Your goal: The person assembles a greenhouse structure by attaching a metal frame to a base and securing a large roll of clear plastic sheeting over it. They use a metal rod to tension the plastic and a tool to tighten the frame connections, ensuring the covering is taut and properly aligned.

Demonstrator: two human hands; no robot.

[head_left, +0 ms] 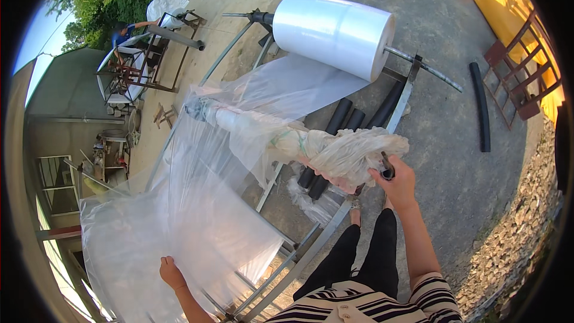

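Note:
My left hand (173,271) is closed, fingertips pinching the clear plastic film (185,233) that spreads over the frame at lower left. At the near end of a bar thickly wrapped in crumpled plastic (353,149), my right hand (397,180) is closed on a short dark handle (387,169). Beyond it, a large white roll of plastic film (332,33) rests on a metal rod (439,76). A sheet runs down from that roll toward the wrapped bar. Folds of film hide part of the bar's far end.
A metal frame (311,248) carries the roll and bar. Black tubes (339,116) lie under it, and another black tube (480,107) lies at right. A rusty rack (520,63) leans near a yellow tarp (502,6). Another person (124,34) is at far left. Rubble (508,245) borders the right.

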